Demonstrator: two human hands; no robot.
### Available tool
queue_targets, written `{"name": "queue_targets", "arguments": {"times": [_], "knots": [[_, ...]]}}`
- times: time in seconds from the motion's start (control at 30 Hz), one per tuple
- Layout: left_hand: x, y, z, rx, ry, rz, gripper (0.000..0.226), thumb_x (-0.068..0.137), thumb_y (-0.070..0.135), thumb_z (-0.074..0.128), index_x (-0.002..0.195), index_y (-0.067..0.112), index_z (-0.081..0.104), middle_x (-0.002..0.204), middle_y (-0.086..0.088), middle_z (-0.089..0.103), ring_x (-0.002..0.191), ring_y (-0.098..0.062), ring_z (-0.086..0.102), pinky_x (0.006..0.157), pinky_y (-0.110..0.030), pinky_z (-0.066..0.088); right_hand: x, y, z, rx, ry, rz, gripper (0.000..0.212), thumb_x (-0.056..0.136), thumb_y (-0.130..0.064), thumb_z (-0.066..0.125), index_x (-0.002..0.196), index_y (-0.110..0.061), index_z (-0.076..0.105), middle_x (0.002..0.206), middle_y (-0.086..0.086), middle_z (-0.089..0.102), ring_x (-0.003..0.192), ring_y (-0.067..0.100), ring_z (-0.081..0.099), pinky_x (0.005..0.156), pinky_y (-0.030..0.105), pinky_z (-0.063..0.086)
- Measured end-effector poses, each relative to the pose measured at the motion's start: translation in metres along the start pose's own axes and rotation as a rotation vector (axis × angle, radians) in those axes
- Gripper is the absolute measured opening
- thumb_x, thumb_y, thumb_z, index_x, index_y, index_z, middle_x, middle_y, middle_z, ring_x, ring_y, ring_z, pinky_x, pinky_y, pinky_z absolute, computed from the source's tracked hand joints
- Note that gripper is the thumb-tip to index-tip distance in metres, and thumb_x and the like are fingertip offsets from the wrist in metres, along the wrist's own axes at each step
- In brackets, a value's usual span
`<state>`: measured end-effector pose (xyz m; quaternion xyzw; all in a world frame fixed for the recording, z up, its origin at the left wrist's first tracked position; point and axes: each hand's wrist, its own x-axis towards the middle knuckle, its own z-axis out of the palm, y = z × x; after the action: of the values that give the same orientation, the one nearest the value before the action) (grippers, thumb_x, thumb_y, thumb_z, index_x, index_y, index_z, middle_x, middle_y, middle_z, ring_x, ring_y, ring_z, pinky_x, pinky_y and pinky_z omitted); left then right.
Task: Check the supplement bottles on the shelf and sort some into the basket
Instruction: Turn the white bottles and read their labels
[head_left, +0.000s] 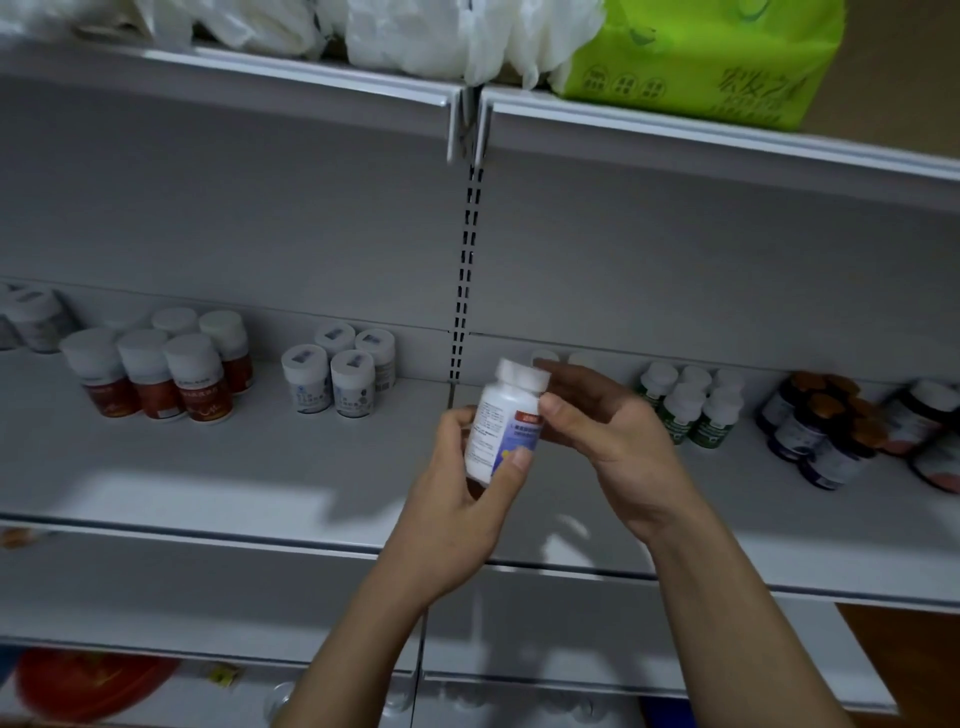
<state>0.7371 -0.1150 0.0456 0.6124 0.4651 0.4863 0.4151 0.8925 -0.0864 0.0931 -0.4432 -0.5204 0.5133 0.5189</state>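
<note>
A white supplement bottle (506, 423) with a white cap and a blue, red and yellow label is held up in front of the middle shelf (270, 467), tilted slightly right. My left hand (467, 499) grips its lower half from below, thumb on the label. My right hand (602, 441) pinches its upper part near the cap, fingers behind it. On the shelf stand red-labelled bottles (156, 376), white bottles with blue labels (340, 374), green-labelled bottles (693, 408) and dark bottles with orange caps (826, 431). No basket is in view.
The top shelf carries white plastic packs (405, 36) and a green tissue pack (696, 57). A slotted upright (467, 260) splits the shelving in two bays. Below, a red round object (88, 680) lies at the lower left.
</note>
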Motion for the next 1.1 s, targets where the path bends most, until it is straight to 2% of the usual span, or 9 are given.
{"name": "queue_targets", "arguments": {"times": [0.17, 0.3, 0.4, 0.63, 0.73, 0.8, 0.9, 1.0, 1.1], "knots": [[0.001, -0.004, 0.0, -0.021, -0.08, -0.039, 0.03, 0.087, 0.05, 0.049, 0.113, 0.035, 0.051, 0.091, 0.015, 0.064, 0.067, 0.001, 0.056, 0.071, -0.022, 0.047, 0.0, 0.0, 0.0, 0.052, -0.075, -0.012, 0.044, 0.073, -0.009, 0.068, 0.117, -0.016, 0.066, 0.11, 0.011, 0.07, 0.101, 0.019, 0.066, 0.087, 0.028, 0.055], [0.002, -0.009, -0.001, 0.024, -0.055, -0.051, 0.041, 0.077, 0.05, 0.069, 0.113, 0.039, 0.051, 0.11, 0.007, 0.056, 0.088, -0.004, 0.061, 0.077, -0.022, 0.05, 0.0, -0.002, 0.005, 0.024, 0.04, 0.008, 0.044, 0.079, 0.01, 0.068, 0.117, -0.013, 0.063, 0.102, 0.01, 0.065, 0.082, 0.008, 0.065, 0.065, 0.019, 0.052], [0.003, -0.011, -0.001, 0.142, -0.011, -0.011, 0.047, 0.075, 0.036, 0.079, 0.111, 0.041, 0.049, 0.108, 0.014, 0.047, 0.096, 0.0, 0.057, 0.082, -0.02, 0.048, 0.001, -0.002, 0.01, -0.007, 0.093, 0.019, 0.043, 0.079, 0.006, 0.07, 0.118, -0.012, 0.062, 0.096, 0.009, 0.063, 0.073, 0.006, 0.065, 0.058, 0.018, 0.05], [0.006, -0.014, -0.01, 0.206, 0.097, 0.005, 0.044, 0.071, 0.028, 0.082, 0.097, 0.046, 0.051, 0.103, 0.009, 0.046, 0.086, 0.004, 0.054, 0.076, -0.011, 0.044, 0.002, 0.001, 0.011, -0.154, 0.028, -0.015, 0.028, 0.078, -0.007, 0.076, 0.104, -0.018, 0.07, 0.101, 0.002, 0.072, 0.087, 0.014, 0.066, 0.074, 0.033, 0.059], [0.008, -0.018, -0.011, 0.212, 0.143, -0.001, 0.048, 0.069, 0.023, 0.084, 0.093, 0.045, 0.048, 0.104, 0.01, 0.048, 0.088, 0.007, 0.053, 0.078, -0.017, 0.048, 0.004, 0.002, 0.011, -0.208, 0.037, -0.005, 0.03, 0.079, -0.006, 0.075, 0.104, -0.022, 0.069, 0.109, 0.005, 0.07, 0.09, 0.016, 0.066, 0.075, 0.034, 0.059], [0.009, -0.022, -0.012, 0.203, 0.16, -0.018, 0.051, 0.067, 0.022, 0.085, 0.095, 0.043, 0.047, 0.106, 0.01, 0.051, 0.09, 0.008, 0.053, 0.08, -0.021, 0.05, 0.006, 0.002, 0.012, -0.29, 0.043, -0.027, 0.032, 0.077, -0.008, 0.078, 0.103, -0.025, 0.068, 0.103, 0.003, 0.069, 0.084, 0.008, 0.065, 0.074, 0.032, 0.059], [0.011, -0.029, -0.012, 0.242, 0.193, -0.019, 0.052, 0.065, 0.021, 0.086, 0.098, 0.035, 0.049, 0.105, 0.006, 0.053, 0.092, 0.006, 0.052, 0.078, -0.022, 0.049, 0.01, 0.002, 0.016, -0.424, 0.04, -0.057, 0.035, 0.073, -0.012, 0.082, 0.1, -0.028, 0.067, 0.092, -0.004, 0.068, 0.073, -0.001, 0.063, 0.072, 0.024, 0.056], [0.016, -0.033, -0.011, 0.314, 0.231, -0.011, 0.052, 0.064, 0.02, 0.086, 0.103, 0.026, 0.052, 0.104, 0.005, 0.051, 0.088, -0.001, 0.051, 0.076, -0.022, 0.044, 0.015, 0.009, 0.021, -0.462, 0.089, -0.08, 0.029, 0.071, -0.012, 0.083, 0.093, -0.025, 0.067, 0.087, -0.005, 0.07, 0.072, 0.006, 0.067, 0.071, 0.036, 0.059], [0.021, -0.041, -0.014, 0.467, 0.194, -0.066, 0.064, 0.067, 0.031, 0.084, 0.121, 0.022, 0.051, 0.113, 0.002, 0.049, 0.104, -0.018, 0.054, 0.087, -0.034, 0.047, 0.028, 0.021, 0.024, -0.554, 0.136, -0.092, 0.025, 0.07, -0.013, 0.081, 0.087, -0.023, 0.066, 0.083, -0.007, 0.07, 0.069, 0.009, 0.067, 0.07, 0.036, 0.058]]}}
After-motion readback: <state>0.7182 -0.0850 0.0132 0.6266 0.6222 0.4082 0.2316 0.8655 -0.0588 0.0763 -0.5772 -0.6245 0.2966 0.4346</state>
